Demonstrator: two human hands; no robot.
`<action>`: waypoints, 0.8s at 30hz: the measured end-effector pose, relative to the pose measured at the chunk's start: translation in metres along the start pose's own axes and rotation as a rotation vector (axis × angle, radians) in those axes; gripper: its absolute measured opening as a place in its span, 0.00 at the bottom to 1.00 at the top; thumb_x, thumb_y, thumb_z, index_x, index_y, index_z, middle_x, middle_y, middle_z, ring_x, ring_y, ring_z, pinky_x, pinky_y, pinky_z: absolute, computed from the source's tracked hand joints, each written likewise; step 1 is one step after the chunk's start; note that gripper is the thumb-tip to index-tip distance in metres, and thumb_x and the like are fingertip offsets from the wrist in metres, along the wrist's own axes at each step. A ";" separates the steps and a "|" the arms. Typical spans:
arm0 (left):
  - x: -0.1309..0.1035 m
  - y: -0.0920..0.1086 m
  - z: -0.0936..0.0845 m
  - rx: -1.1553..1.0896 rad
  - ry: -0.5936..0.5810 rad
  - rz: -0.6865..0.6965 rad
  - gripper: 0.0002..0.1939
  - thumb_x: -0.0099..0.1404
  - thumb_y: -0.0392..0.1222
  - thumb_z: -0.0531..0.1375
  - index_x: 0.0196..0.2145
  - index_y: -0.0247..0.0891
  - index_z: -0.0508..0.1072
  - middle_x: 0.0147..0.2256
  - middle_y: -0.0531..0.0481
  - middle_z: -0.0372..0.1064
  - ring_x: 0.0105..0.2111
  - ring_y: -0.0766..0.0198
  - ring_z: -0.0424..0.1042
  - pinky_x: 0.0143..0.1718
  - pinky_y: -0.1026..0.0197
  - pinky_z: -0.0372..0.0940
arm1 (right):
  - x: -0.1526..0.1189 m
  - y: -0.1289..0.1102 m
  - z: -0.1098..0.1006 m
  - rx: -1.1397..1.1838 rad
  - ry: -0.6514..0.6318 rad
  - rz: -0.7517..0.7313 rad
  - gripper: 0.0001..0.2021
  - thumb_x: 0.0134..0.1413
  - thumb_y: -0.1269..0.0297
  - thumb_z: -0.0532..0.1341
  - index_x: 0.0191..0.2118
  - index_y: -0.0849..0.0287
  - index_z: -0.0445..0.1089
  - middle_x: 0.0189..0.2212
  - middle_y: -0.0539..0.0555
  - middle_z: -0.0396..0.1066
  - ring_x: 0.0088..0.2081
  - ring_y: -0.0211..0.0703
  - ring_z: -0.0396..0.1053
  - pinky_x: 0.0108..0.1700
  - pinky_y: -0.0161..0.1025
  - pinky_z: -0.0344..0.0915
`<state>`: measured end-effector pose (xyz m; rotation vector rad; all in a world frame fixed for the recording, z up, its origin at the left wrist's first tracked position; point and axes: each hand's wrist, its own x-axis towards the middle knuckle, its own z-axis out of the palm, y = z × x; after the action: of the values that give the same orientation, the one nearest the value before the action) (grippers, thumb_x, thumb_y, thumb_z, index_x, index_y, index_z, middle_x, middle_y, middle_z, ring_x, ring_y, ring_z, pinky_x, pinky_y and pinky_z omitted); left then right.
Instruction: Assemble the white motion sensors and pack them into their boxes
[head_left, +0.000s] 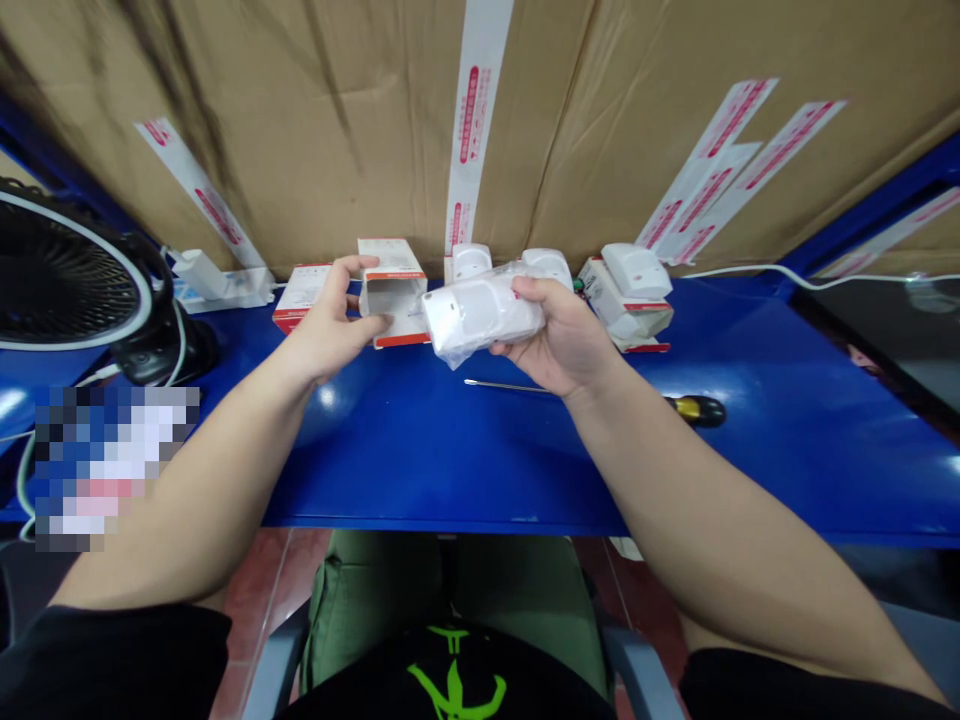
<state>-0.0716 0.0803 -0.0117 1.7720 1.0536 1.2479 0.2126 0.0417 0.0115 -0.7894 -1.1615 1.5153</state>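
Observation:
My left hand [337,315] grips a small white and red cardboard box [409,325] by its left side, thumb near the bottom edge and fingers at the top. The box's open end faces me and its inside looks hollow. In my right hand [566,335] is a white motion detector [480,308] wrapped in a clear plastic bag, held level just right of the box opening. Below my right wrist a screwdriver [697,410] lies on the blue table [450,460], its shaft partly hidden by my forearm.
Along the cardboard wall [375,120] stand another box [300,290], two white devices partly hidden behind my right hand, and a white device [637,272] on an opened box [622,318]. At left are a black fan [67,270] and a power strip [240,288]. A white cable [780,270] runs along the right.

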 end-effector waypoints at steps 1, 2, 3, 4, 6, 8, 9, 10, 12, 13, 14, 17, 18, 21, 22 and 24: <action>-0.002 0.002 0.005 0.041 0.023 0.052 0.37 0.52 0.33 0.72 0.58 0.49 0.68 0.33 0.54 0.71 0.29 0.62 0.74 0.25 0.65 0.68 | -0.001 0.001 0.001 0.012 -0.013 0.012 0.18 0.55 0.50 0.69 0.45 0.56 0.74 0.38 0.56 0.79 0.38 0.47 0.77 0.29 0.39 0.77; -0.004 0.005 0.010 0.077 0.044 0.102 0.38 0.52 0.33 0.73 0.58 0.49 0.68 0.35 0.53 0.71 0.32 0.61 0.74 0.27 0.64 0.69 | -0.002 0.002 0.003 0.022 -0.029 0.030 0.18 0.55 0.50 0.69 0.45 0.56 0.74 0.39 0.56 0.79 0.38 0.47 0.78 0.30 0.39 0.79; -0.006 0.007 0.014 0.106 0.064 0.144 0.38 0.52 0.34 0.74 0.58 0.48 0.68 0.37 0.52 0.71 0.34 0.60 0.75 0.29 0.63 0.71 | -0.002 0.004 0.005 0.031 -0.044 0.052 0.17 0.56 0.51 0.70 0.45 0.57 0.74 0.39 0.56 0.79 0.39 0.47 0.78 0.31 0.40 0.81; -0.007 0.009 0.018 0.125 0.084 0.175 0.39 0.52 0.35 0.75 0.59 0.48 0.67 0.38 0.51 0.70 0.36 0.59 0.75 0.31 0.62 0.72 | -0.003 0.006 0.007 0.039 -0.052 0.075 0.17 0.56 0.51 0.70 0.45 0.56 0.75 0.40 0.56 0.80 0.39 0.47 0.79 0.33 0.40 0.82; -0.010 0.010 0.024 0.144 0.127 0.207 0.39 0.53 0.38 0.77 0.59 0.48 0.67 0.39 0.51 0.69 0.36 0.59 0.74 0.31 0.61 0.72 | -0.004 0.010 0.011 0.054 -0.037 0.112 0.15 0.58 0.52 0.70 0.46 0.56 0.75 0.42 0.57 0.81 0.42 0.48 0.80 0.38 0.42 0.85; -0.011 0.008 0.026 0.150 0.169 0.210 0.38 0.55 0.40 0.77 0.60 0.48 0.67 0.39 0.51 0.67 0.35 0.60 0.74 0.30 0.62 0.72 | -0.004 0.013 0.014 0.075 0.010 0.129 0.14 0.60 0.53 0.70 0.46 0.55 0.75 0.44 0.57 0.82 0.46 0.49 0.81 0.42 0.44 0.87; -0.011 0.007 0.026 0.151 0.187 0.208 0.38 0.56 0.40 0.77 0.60 0.49 0.67 0.40 0.51 0.67 0.34 0.61 0.74 0.29 0.62 0.72 | -0.004 0.015 0.014 0.090 0.037 0.130 0.14 0.61 0.53 0.70 0.46 0.55 0.75 0.45 0.58 0.82 0.48 0.50 0.81 0.44 0.44 0.87; -0.011 0.006 0.025 0.151 0.202 0.207 0.37 0.57 0.41 0.76 0.60 0.49 0.67 0.41 0.50 0.67 0.33 0.62 0.74 0.29 0.61 0.73 | -0.003 0.015 0.015 0.107 0.061 0.126 0.14 0.61 0.54 0.70 0.47 0.55 0.75 0.47 0.58 0.82 0.50 0.50 0.81 0.46 0.45 0.87; -0.010 0.005 0.024 0.150 0.223 0.207 0.35 0.59 0.40 0.75 0.60 0.49 0.67 0.44 0.48 0.68 0.35 0.61 0.75 0.31 0.60 0.75 | -0.002 0.015 0.015 0.141 0.094 0.100 0.13 0.61 0.55 0.70 0.47 0.55 0.75 0.49 0.57 0.82 0.53 0.51 0.81 0.49 0.46 0.87; -0.010 0.006 0.024 0.147 0.229 0.207 0.35 0.59 0.40 0.75 0.60 0.49 0.67 0.46 0.47 0.69 0.37 0.60 0.76 0.32 0.60 0.76 | -0.002 0.015 0.015 0.156 0.104 0.081 0.13 0.61 0.56 0.71 0.47 0.54 0.75 0.51 0.57 0.82 0.54 0.51 0.81 0.51 0.47 0.87; -0.010 0.007 0.024 0.142 0.233 0.207 0.34 0.59 0.40 0.75 0.60 0.49 0.67 0.47 0.46 0.69 0.38 0.59 0.77 0.34 0.59 0.77 | -0.002 0.016 0.015 0.169 0.112 0.061 0.14 0.60 0.56 0.71 0.48 0.54 0.74 0.51 0.57 0.82 0.56 0.52 0.80 0.52 0.48 0.86; -0.011 0.011 0.027 0.106 0.218 0.201 0.35 0.59 0.40 0.76 0.58 0.50 0.65 0.51 0.45 0.70 0.43 0.57 0.78 0.39 0.59 0.79 | -0.002 0.020 0.018 0.189 0.126 0.011 0.16 0.59 0.54 0.73 0.48 0.52 0.72 0.54 0.56 0.82 0.59 0.55 0.79 0.53 0.53 0.86; -0.012 0.012 0.029 0.085 0.198 0.192 0.35 0.59 0.40 0.76 0.58 0.50 0.65 0.51 0.45 0.71 0.45 0.57 0.79 0.40 0.59 0.79 | -0.003 0.022 0.020 0.190 0.128 -0.001 0.18 0.58 0.53 0.74 0.49 0.51 0.72 0.55 0.55 0.82 0.60 0.55 0.79 0.53 0.54 0.86; -0.013 0.010 0.034 0.016 0.124 0.136 0.37 0.58 0.43 0.78 0.56 0.50 0.63 0.50 0.46 0.73 0.47 0.56 0.79 0.40 0.60 0.79 | -0.004 0.033 0.023 0.164 0.127 -0.046 0.23 0.54 0.49 0.76 0.49 0.48 0.69 0.57 0.53 0.81 0.60 0.53 0.77 0.54 0.55 0.84; -0.013 0.008 0.036 0.001 0.112 0.119 0.37 0.57 0.44 0.79 0.56 0.50 0.62 0.49 0.47 0.73 0.46 0.56 0.80 0.39 0.61 0.79 | -0.004 0.036 0.023 0.138 0.131 -0.067 0.24 0.54 0.48 0.77 0.49 0.48 0.68 0.57 0.52 0.80 0.60 0.52 0.77 0.55 0.55 0.83; -0.013 0.005 0.038 -0.008 0.112 0.110 0.39 0.57 0.46 0.80 0.56 0.50 0.61 0.49 0.48 0.72 0.45 0.57 0.81 0.39 0.61 0.79 | -0.004 0.042 0.022 0.054 0.161 -0.132 0.26 0.53 0.44 0.76 0.48 0.47 0.66 0.54 0.51 0.80 0.57 0.50 0.78 0.53 0.53 0.82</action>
<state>-0.0369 0.0628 -0.0226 1.7926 1.0233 1.4306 0.1794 0.0315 -0.0218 -0.7689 -1.0292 1.3438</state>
